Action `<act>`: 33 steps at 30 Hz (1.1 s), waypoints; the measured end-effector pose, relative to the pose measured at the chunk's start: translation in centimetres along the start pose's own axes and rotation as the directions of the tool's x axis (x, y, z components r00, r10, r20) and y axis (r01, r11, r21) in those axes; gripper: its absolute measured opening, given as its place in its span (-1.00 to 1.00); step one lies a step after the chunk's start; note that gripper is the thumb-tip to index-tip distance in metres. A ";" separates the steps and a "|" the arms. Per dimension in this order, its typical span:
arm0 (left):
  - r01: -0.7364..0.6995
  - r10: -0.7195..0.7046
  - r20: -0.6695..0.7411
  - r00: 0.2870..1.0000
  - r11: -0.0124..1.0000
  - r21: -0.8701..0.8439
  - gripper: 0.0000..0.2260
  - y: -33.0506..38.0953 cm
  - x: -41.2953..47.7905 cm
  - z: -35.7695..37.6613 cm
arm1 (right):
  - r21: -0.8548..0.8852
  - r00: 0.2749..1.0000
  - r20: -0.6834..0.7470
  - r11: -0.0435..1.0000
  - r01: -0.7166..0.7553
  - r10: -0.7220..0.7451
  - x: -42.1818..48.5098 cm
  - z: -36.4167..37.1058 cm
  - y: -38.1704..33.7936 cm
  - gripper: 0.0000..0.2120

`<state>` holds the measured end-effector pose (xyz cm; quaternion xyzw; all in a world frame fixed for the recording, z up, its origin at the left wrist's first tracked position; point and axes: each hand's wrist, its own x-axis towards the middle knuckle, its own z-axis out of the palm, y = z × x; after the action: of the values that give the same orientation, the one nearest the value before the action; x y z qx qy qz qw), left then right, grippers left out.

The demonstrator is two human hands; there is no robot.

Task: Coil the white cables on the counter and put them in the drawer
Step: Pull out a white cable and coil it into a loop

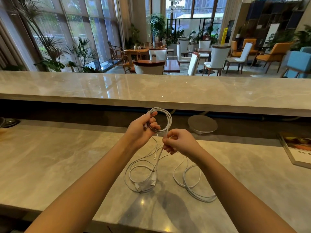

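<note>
Head view: left grip is curled round a coil of white cable, held above the tabletop. Right grip pinches the strand just below the coil. The tail drops to the tabletop, apparently ending at the USB plug. Suggest: match loop size, let the strand slip through the right pinch so twist runs out, and lift the tail clear of the loose cables underneath. Drawer not in view.

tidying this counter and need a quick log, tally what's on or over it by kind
held coil: 1
loose cable heaps: 2
book: 1
round disc: 1
total: 5
</note>
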<state>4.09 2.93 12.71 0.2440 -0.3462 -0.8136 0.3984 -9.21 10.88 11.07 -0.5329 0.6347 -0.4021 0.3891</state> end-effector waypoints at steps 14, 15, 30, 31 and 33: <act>-0.058 0.157 -0.151 0.976 0.857 0.513 -0.82 -1.4 -0.5 1.2 | 0.179 0.964 -0.259 0.978 0.108 -0.059 0.5 1.1 -0.2 -0.82; -0.051 0.161 -0.156 0.974 0.838 0.544 -0.82 -1.6 -0.4 1.3 | 0.186 0.956 -0.287 0.976 0.114 -0.057 0.6 1.2 -0.1 -0.85; 0.138 -0.014 -0.262 0.965 0.878 0.459 -0.81 -1.5 0.7 0.3 | 0.393 0.990 -0.132 0.916 0.088 -0.038 0.7 0.7 1.6 -0.88; 0.154 -0.069 -0.252 0.965 0.929 0.338 -0.82 -1.4 0.3 0.5 | 0.420 0.994 -0.105 0.906 0.055 -0.012 0.8 0.5 2.0 -0.88; 0.160 -0.124 -0.208 0.970 0.973 0.165 -0.81 -1.6 -0.1 0.4 | 0.490 0.996 -0.067 0.872 -0.013 0.052 0.9 0.2 2.6 -0.87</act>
<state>3.08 3.84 11.73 0.3824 -0.3592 -0.7773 0.3471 -10.06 10.27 8.55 -0.3906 0.5360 -0.5632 0.4929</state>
